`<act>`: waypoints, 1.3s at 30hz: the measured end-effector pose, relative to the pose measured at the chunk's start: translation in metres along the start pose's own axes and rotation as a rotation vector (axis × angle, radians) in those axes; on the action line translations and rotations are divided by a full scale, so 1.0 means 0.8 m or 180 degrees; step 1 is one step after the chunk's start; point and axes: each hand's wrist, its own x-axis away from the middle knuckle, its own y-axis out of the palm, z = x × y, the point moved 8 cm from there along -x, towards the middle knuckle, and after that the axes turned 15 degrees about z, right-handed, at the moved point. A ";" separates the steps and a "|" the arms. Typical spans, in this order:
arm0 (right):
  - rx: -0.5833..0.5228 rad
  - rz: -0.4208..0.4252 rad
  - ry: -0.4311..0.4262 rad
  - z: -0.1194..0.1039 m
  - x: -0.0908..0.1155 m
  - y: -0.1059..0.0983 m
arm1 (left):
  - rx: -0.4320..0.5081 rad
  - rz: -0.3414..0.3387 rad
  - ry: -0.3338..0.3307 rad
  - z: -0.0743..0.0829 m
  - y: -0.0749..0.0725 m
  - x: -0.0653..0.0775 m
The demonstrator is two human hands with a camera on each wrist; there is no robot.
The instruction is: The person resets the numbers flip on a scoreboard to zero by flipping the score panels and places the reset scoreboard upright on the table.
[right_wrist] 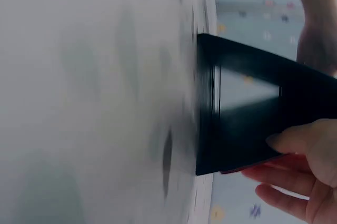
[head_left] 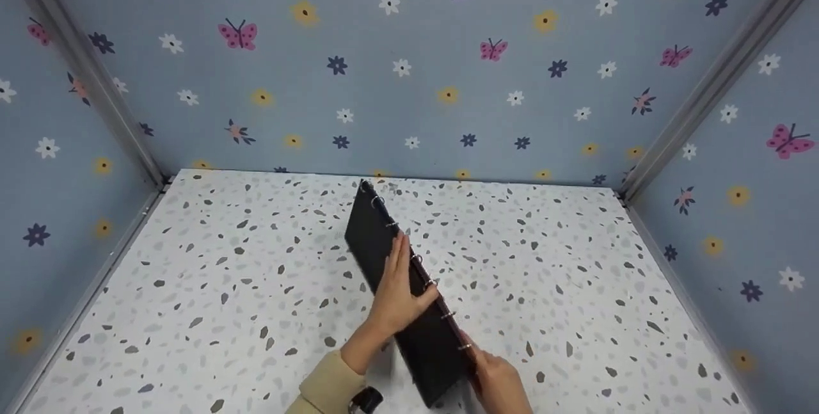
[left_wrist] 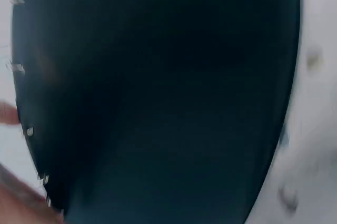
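Note:
A black desk calendar point(head_left: 427, 353) with metal rings along its spine stands slanted on the table, spine up. Its folded stand shows a hollow opening in the right wrist view, with a strip of red on the outer side. Against the black panel lies my left hand point(head_left: 397, 295), fingers straight and thumb at the ringed edge. My right hand point(head_left: 501, 379) grips the near end; in the right wrist view its thumb presses the black panel point(right_wrist: 242, 134) and the other fingers lie on the outer side. Black panel point(left_wrist: 174, 92) fills most of the left wrist view.
The table point(head_left: 243, 311) has a white speckled top. A blue wall point(head_left: 409, 81) with flowers and butterflies stands behind it, with similar walls at both sides and grey posts point(head_left: 704, 94) in the corners. A small black object point(head_left: 366, 399) sits by the left sleeve.

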 end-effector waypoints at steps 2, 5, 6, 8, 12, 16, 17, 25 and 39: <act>0.0103 0.0092 -0.0180 -0.021 -0.003 0.004 | 0.0210 -0.0254 0.0077 -0.006 -0.002 -0.008; 0.0410 0.0177 -0.0386 -0.050 -0.011 0.015 | 0.0458 -0.0618 0.0209 -0.015 -0.005 -0.021; 0.0540 0.0167 -0.0435 -0.058 -0.013 0.019 | 0.0529 -0.0733 0.0233 -0.018 -0.006 -0.025; 0.0800 0.0115 -0.0485 -0.073 -0.019 0.029 | 0.0641 -0.0951 0.0292 -0.025 -0.007 -0.032; 0.1110 0.0069 -0.0535 -0.098 -0.029 0.044 | 0.0782 -0.1260 0.0346 -0.038 -0.009 -0.042; 0.1205 -0.0065 -0.0477 -0.110 -0.035 0.053 | 0.0767 -0.1342 0.0363 -0.045 -0.014 -0.045; 0.1195 -0.0169 -0.0423 -0.110 -0.035 0.056 | 0.0768 -0.1318 0.0348 -0.045 -0.016 -0.044; -0.0111 -0.0921 0.0132 -0.075 -0.037 0.059 | 0.0828 -0.0923 0.0228 -0.021 -0.054 0.016; -0.1942 -0.1329 0.1604 0.066 -0.055 0.052 | -0.0143 -0.0870 0.0171 -0.016 -0.058 0.129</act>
